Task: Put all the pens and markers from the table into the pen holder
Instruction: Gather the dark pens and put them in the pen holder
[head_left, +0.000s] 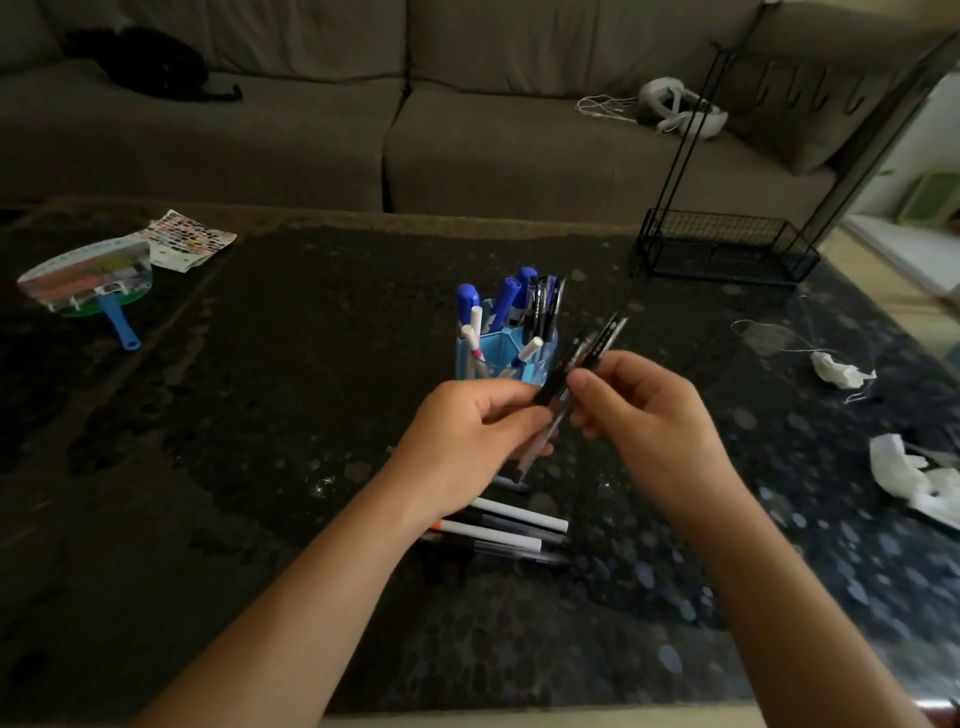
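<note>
A light blue pen holder (540, 364) stands at the middle of the dark table, with blue markers, white pens and black pens upright in it. Just in front of it my left hand (467, 431) grips a small bunch of black pens (587, 353), blurred and tilted up to the right. My right hand (644, 410) pinches the same bunch from the right side. Below my hands several loose pens (514, 530), white and black, lie side by side on the table.
A black wire rack (727, 249) stands at the back right. Crumpled white tissues (914, 478) and string lie at the right. A hand fan with a blue handle (88, 283) and a printed sheet (187, 241) rest at the far left. A grey sofa runs behind the table.
</note>
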